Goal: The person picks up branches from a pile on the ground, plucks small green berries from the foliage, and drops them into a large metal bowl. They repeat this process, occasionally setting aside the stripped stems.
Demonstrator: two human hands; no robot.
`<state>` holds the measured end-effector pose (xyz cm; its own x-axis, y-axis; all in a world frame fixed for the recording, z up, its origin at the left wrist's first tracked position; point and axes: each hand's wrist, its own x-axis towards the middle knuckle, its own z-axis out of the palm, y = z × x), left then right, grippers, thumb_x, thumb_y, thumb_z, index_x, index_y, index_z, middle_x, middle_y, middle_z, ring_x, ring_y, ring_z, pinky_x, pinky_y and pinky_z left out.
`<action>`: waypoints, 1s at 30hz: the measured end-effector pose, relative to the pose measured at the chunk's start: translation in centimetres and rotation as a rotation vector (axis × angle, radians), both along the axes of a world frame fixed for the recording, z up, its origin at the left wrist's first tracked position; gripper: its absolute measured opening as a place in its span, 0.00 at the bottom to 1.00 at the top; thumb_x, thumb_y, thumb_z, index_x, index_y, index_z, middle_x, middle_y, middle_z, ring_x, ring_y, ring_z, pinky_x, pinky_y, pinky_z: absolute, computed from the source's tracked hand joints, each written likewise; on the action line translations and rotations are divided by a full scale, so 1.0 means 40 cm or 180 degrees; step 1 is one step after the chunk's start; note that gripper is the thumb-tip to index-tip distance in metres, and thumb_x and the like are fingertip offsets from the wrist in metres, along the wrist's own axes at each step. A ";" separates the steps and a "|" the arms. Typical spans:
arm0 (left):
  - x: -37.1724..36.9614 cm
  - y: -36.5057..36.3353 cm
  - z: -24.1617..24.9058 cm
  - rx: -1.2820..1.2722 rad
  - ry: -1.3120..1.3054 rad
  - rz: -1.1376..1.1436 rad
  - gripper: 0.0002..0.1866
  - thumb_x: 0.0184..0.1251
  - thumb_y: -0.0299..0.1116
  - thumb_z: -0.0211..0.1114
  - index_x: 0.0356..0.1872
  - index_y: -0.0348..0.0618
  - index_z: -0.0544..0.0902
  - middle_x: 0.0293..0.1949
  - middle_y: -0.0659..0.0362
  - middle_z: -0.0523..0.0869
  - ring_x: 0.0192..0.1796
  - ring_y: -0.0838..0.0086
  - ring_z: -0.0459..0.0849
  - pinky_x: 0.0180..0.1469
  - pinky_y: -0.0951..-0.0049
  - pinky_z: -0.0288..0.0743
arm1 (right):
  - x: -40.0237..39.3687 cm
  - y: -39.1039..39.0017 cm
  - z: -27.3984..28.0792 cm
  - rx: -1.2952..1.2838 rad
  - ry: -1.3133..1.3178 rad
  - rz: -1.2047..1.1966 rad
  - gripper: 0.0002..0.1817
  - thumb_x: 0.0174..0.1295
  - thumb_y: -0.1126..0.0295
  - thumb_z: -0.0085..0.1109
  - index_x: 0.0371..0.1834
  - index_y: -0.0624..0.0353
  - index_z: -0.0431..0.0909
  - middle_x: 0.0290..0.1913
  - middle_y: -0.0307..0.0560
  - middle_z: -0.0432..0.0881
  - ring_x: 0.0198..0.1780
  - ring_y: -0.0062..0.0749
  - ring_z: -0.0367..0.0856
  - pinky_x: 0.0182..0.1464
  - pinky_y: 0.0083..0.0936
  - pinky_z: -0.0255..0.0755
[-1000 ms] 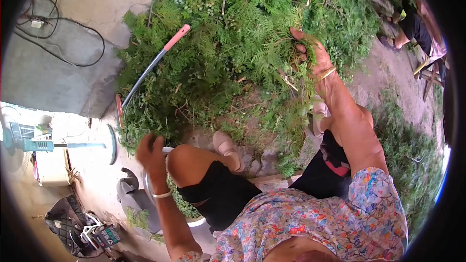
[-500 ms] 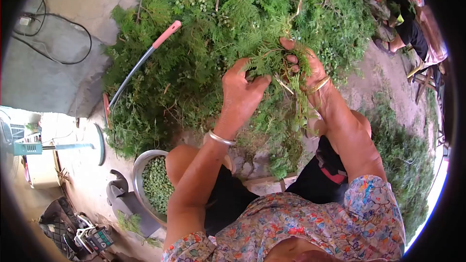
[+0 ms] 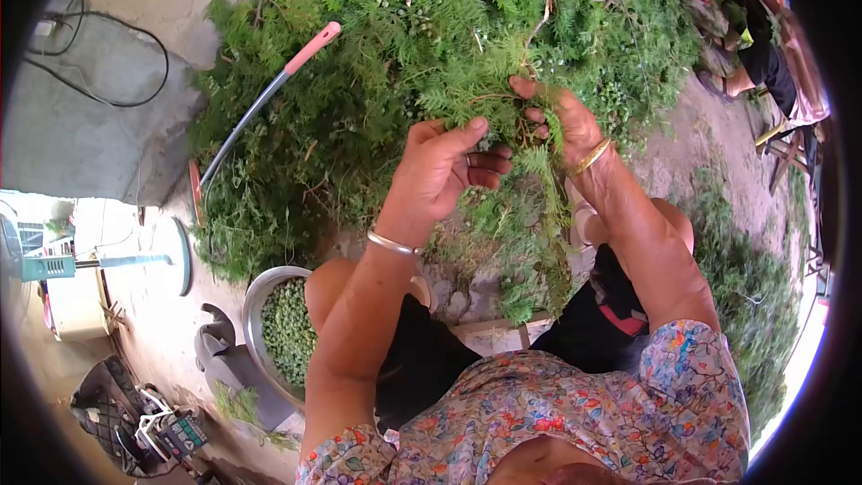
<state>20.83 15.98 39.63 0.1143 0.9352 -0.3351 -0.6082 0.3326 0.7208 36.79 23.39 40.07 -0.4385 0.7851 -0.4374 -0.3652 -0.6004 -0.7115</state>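
My right hand [image 3: 575, 126] grips a leafy green arborvitae branch [image 3: 549, 207], whose lower part hangs down between my knees. To its left is my left hand [image 3: 444, 171], turned partly palm up with the fingers curled in. Whatever lies inside those fingers is hidden. Both hands are over the near side of a large heap of cut arborvitae branches [image 3: 359, 126], with small pale green cones showing among the leaves. Beside my left knee stands a metal basin [image 3: 254, 323] of picked green cones [image 3: 287, 332].
A curved metal tool with a pink handle [image 3: 312, 47] leans on the heap's left side. A fan [image 3: 135, 259] and a grey stool-like object [image 3: 251, 386] are at left. Another person's leg [image 3: 741, 81] shows at upper right. More greenery [image 3: 754, 296] lies at right.
My left hand has drawn back from the branch, down and slightly left, and rolled so its curled fingers show. My right hand keeps its grip, nearly in place.
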 end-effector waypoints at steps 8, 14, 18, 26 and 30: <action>0.011 -0.007 0.001 -0.0247 0.0826 -0.0109 0.08 0.58 0.28 0.60 0.32 0.32 0.77 0.20 0.49 0.81 0.17 0.69 0.80 0.14 0.74 0.71 | -0.004 0.024 -0.047 0.0234 -0.0322 -0.0235 0.12 0.52 0.67 0.65 0.37 0.59 0.80 0.29 0.35 0.78 0.29 0.15 0.71 0.26 0.10 0.61; 0.007 -0.053 0.030 -0.0465 0.0744 -0.0842 0.07 0.57 0.26 0.56 0.30 0.30 0.77 0.21 0.48 0.81 0.16 0.69 0.79 0.13 0.75 0.69 | 0.030 0.069 -0.061 0.0849 -0.1019 -0.0498 0.13 0.55 0.67 0.62 0.41 0.62 0.81 0.38 0.38 0.82 0.38 0.18 0.75 0.38 0.16 0.65; 0.018 -0.082 0.028 -0.0131 0.0353 -0.0757 0.08 0.57 0.21 0.54 0.35 0.28 0.77 0.26 0.48 0.83 0.22 0.69 0.82 0.21 0.76 0.75 | 0.043 0.045 0.031 0.0524 -0.0724 -0.0572 0.16 0.58 0.65 0.58 0.46 0.62 0.79 0.45 0.37 0.81 0.33 0.13 0.70 0.30 0.11 0.63; -0.015 -0.059 -0.032 0.0196 0.0072 0.0203 0.10 0.59 0.24 0.62 0.41 0.30 0.78 0.30 0.54 0.83 0.29 0.71 0.83 0.25 0.76 0.74 | 0.089 0.046 -0.002 0.0431 -0.0131 -0.0339 0.21 0.63 0.70 0.52 0.60 0.62 0.67 0.40 0.30 0.78 0.20 0.10 0.60 0.20 0.08 0.59; 0.030 -0.053 -0.009 0.0519 0.0627 0.0106 0.11 0.59 0.26 0.63 0.43 0.32 0.79 0.28 0.57 0.82 0.27 0.75 0.81 0.24 0.78 0.71 | 0.063 0.040 0.005 0.0246 -0.0232 -0.0282 0.20 0.62 0.67 0.55 0.57 0.60 0.71 0.29 0.28 0.71 0.19 0.10 0.59 0.18 0.07 0.56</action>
